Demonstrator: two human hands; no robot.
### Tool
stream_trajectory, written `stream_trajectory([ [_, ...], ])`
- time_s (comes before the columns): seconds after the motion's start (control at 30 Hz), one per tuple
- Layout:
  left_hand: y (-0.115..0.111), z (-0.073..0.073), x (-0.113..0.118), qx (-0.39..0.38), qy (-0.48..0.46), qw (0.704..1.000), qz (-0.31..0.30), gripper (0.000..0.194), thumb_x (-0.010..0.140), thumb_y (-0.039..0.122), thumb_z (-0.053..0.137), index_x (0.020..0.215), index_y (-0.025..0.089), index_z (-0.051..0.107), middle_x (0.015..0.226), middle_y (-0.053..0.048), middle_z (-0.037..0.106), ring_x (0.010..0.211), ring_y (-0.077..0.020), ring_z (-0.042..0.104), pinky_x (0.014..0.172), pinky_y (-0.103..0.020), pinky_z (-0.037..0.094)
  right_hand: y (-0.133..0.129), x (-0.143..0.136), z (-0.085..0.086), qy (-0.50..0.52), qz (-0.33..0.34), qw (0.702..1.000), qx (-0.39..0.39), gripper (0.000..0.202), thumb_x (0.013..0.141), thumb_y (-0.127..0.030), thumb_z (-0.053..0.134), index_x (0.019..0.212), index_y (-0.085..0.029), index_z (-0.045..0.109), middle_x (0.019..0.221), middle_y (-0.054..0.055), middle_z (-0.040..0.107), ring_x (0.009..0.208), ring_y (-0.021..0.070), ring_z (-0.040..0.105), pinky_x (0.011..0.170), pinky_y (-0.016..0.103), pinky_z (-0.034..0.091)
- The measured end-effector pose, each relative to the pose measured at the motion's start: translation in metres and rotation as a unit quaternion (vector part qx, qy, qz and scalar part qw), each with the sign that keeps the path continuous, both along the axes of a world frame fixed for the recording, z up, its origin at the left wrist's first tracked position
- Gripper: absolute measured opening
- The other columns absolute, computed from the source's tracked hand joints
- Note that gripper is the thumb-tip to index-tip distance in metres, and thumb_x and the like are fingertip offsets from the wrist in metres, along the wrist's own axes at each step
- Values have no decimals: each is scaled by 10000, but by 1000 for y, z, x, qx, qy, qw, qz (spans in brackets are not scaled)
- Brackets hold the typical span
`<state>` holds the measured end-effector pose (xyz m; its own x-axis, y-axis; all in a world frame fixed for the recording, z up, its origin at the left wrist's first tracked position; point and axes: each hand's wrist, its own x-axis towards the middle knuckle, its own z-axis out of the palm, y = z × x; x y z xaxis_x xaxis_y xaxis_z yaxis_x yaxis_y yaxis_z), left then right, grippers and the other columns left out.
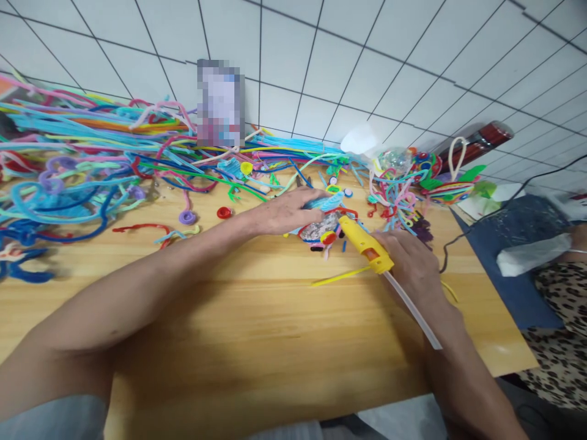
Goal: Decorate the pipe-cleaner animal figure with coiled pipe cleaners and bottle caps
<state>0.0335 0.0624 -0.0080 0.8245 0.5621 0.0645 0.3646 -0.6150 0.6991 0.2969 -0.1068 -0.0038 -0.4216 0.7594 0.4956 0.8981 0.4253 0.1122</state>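
Observation:
My right hand (410, 260) is wrapped round a yellow hot glue gun (364, 244). A translucent glue stick (413, 311) juts from the gun's back end. Its nozzle meets the edge of a small craft piece (316, 228) with a silvery middle, coloured pipe-cleaner edges and a red-and-yellow round part. My left hand (288, 211) grips this piece from the left, fingers over its light-blue fuzzy part (328, 203); the thumb's hold is partly hidden. A yellow pipe cleaner (342, 276) lies just below the gun.
Piles of pipe cleaners (68, 189) cover the table's left and back. A finished-looking colourful ornament (452, 188) with a loop sits at the back right. A black cord (486, 217) crosses the right edge. Another person's leopard-print clothing (562, 299) shows at far right.

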Motion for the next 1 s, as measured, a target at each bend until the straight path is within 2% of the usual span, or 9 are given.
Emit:
stream_trajectory([
  [0.13,0,0,0,3,-4,1000,-2,623,1002,513,464,1551,239,573,1606,-74,595,1488,-312,530,1280,-432,406,-2,1,3,57,6,998,-28,216,1064,-279,540,1224,-233,678,1065,103,789,977,277,751,850,411,600],
  [0.23,-1,0,-1,-2,3,1000,5,663,996,545,460,1562,215,562,1622,-84,577,1484,-324,531,1285,-441,402,-13,10,14,167,-9,982,-88,201,1040,-317,629,1211,-242,704,1107,92,794,997,268,765,862,405,618],
  [0.3,-1,-2,-2,-5,1,1000,11,682,993,588,461,1561,226,564,1603,-75,595,1480,-335,532,1280,-450,412,-23,24,21,272,-53,952,-130,220,1003,-391,701,1174,-257,729,1066,60,796,949,257,762,825,391,621],
  [0.37,0,-5,-2,-6,-2,1000,21,690,990,622,460,1551,238,578,1567,-68,626,1474,-347,535,1273,-460,424,-34,47,28,381,-123,905,-145,272,943,-471,772,1126,-270,754,1021,34,795,914,246,749,805,381,617],
  [0.47,1,-8,-3,-3,10,998,55,700,969,659,494,1535,261,601,1560,-56,632,1474,-360,539,1272,-461,428,-48,96,30,485,-260,829,-101,390,814,-520,870,1088,-257,778,1055,37,792,940,234,723,836,374,590],
  [0.57,3,-11,-2,2,18,997,69,698,953,677,518,1512,274,628,1537,-49,652,1474,-366,546,1269,-467,436,-60,149,20,509,-373,773,-62,424,712,-538,881,969,-220,768,941,35,756,818,182,647,754,327,523],
  [0.73,5,-15,-3,-10,13,997,76,707,938,683,540,1512,283,638,1528,-54,668,1484,-374,547,1261,-485,446,-67,204,-20,501,-444,740,-57,462,623,-567,848,859,-194,712,695,-10,633,607,133,492,588,295,401],
  [0.87,6,-20,-4,-10,7,997,76,721,942,673,538,1544,284,611,1567,-57,640,1494,-371,542,1271,-486,434,-57,220,-49,473,-480,735,-79,444,675,-589,831,775,-187,670,614,-12,582,591,140,492,564,301,395],
  [1.0,7,-19,-6,-14,-2,997,73,721,943,691,548,1536,287,619,1541,-59,658,1496,-375,534,1258,-490,449,-64,226,-57,411,-503,756,-77,404,755,-567,804,825,-184,696,690,31,643,701,200,589,653,339,476],
])
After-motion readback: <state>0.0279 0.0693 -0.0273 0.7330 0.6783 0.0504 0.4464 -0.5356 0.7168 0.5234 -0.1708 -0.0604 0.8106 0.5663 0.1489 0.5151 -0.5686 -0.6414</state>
